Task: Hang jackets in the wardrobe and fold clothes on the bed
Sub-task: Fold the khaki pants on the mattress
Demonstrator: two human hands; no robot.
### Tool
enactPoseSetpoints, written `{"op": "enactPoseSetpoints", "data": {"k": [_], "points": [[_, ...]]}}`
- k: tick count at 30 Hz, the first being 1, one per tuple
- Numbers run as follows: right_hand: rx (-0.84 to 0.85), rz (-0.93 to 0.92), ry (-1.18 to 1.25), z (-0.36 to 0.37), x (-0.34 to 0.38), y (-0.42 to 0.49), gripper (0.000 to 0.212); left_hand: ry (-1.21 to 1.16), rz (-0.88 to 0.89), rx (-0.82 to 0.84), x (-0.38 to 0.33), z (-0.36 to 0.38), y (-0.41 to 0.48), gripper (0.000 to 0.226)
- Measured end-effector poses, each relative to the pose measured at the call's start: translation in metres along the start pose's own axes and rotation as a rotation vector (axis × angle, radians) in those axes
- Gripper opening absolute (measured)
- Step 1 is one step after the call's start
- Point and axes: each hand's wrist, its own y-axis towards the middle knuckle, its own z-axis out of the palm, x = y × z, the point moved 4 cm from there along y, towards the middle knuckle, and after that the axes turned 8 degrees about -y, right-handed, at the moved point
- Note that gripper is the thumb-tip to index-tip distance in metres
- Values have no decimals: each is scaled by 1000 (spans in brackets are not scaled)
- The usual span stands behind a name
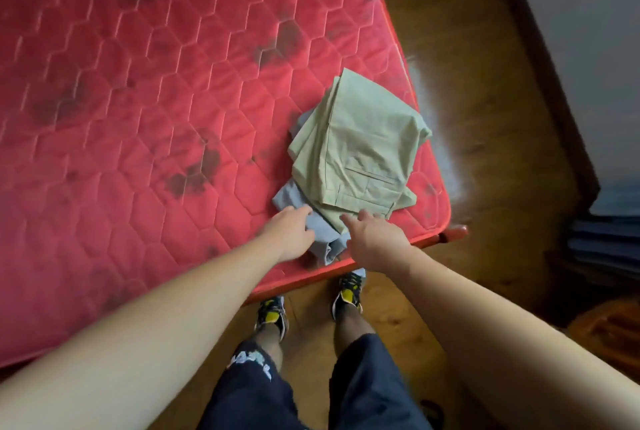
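Standing at the near right corner of the bed, a person stretches both bare arms over a small stack of folded clothes. Left hand (291, 234): fingers bent down onto the light blue garment (291, 195) at its near edge; contact is plain, but whether they pinch the cloth or only press it cannot be told. Right hand (375, 242): released, fingers loosely straight and spread, tips touching the near edge of the beige trousers (363, 152), nothing clasped. The trousers lie folded on top, back pocket facing up, and the blue garment shows from under them on the left and near sides. The stack sits close to the mattress's right edge, just in from the near corner. Red quilted mattress (138, 83), bare, hexagon stitching, with dark blotches (204, 166) scattered across it. Wooden floor (485, 118) runs along the right side up to a pale wall (588, 14). Below, dark shorts (367, 384) and black-and-yellow shoes (272, 313), toes right at the mattress's near edge.
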Motion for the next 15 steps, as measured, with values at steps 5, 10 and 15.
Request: {"op": "enactPoseSetpoints", "data": {"k": [5, 10, 15], "points": [[9, -116, -214, 26, -11, 92, 93, -145, -71, -59, 24, 28, 97, 48], [-183, -152, -379, 49, -1, 142, 73, -409, -106, -128, 48, 51, 156, 49], [-351, -198, -320, 30, 5, 142, 46, -678, -128, -110, 52, 59, 165, 32]]}}
